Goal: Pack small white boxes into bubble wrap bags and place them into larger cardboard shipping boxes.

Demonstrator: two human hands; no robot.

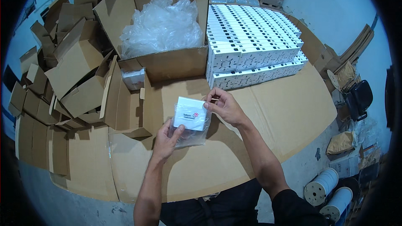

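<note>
A flat white square piece [190, 115] with a small red printed mark sits partly inside a clear plastic bag [190, 139], held over the cardboard-covered table. My left hand [167, 140] grips the bag and the piece at the lower left, its thumb across the front. At the upper right corner, my right hand [226, 106] is closed in a pinch. Whether those fingertips hold the bag's edge or the white piece itself is hard to see. The bag's lower part hangs loose below the piece.
An open narrow carton [147, 109] at the left holds a wrapped white item [134, 79]. Behind it stands a large carton [176, 65] full of crumpled clear bags [163, 27]. Stacked white units [255, 54] fill the back right. Opened cartons [79, 71] pile up far left; cable spools [321, 186] stand on the floor.
</note>
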